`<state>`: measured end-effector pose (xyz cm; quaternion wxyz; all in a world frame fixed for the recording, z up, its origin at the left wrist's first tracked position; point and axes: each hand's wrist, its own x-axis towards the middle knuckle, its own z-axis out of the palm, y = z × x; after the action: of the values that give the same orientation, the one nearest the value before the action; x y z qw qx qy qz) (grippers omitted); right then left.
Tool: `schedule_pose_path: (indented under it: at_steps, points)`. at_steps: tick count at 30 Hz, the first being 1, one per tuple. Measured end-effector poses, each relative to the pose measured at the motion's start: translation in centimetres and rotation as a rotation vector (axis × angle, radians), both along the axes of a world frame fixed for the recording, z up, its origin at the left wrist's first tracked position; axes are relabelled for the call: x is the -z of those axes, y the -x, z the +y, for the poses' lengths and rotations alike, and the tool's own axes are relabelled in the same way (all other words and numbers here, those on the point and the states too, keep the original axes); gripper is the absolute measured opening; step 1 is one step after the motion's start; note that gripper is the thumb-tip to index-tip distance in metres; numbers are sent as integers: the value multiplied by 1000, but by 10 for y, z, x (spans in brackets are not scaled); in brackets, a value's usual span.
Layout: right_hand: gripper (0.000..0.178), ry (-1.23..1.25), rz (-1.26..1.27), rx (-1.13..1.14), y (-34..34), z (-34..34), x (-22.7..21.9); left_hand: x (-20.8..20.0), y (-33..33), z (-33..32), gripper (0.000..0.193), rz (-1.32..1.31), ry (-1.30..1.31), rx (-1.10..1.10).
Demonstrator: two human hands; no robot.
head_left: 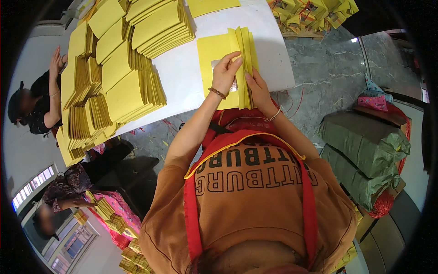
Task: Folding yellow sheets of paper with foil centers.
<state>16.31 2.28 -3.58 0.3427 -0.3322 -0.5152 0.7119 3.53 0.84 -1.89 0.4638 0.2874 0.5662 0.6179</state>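
In front of me, at the table's near right part, lies a yellow paper stack (207, 48) with upright pleated folds (245, 43) along its right side. A silvery patch shows on the flat sheet, partly covered by my left hand (226, 73). That hand's thumb and fingers are drawn together at the left side of the folds, and it wears a beaded bracelet. My right hand (259, 91) grips the folds from the right, with its thumb against them and its other fingers partly hidden behind the paper.
Rows of folded yellow paper bundles (123, 93) cover the left of the white table (178, 75). More yellow pieces (315, 13) are heaped beyond its far right corner. Green wrapped bales (365, 141) stand on the right. Two other people (39, 107) are at the left.
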Motion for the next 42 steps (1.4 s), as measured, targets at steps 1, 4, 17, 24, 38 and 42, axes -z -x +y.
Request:
schedule_pose_path:
  at_steps: [1, 4, 17, 24, 38, 42]
  points:
    - [43, -17, -5, -2, 0, 0, 0, 4, 1, 0, 26, 0, 0, -2]
    - [43, -17, -6, -1, 0, 0, 1, 8, 2, 0, 32, 55, -47, 10]
    - [44, 138, 122, -5, 0, 1, -3, 6, 2, -4, 17, -71, -7, -3]
    - [43, 138, 65, -6, -1, 0, -6, 1, -5, -7, 18, 96, -82, -121]
    - [45, -130, -59, -1, -1, 0, -11, 5, 1, -5, 33, 137, -1, -27]
    - [46, -81, -60, -4, -1, -1, -8, 13, 0, -2, 32, 17, -57, -51]
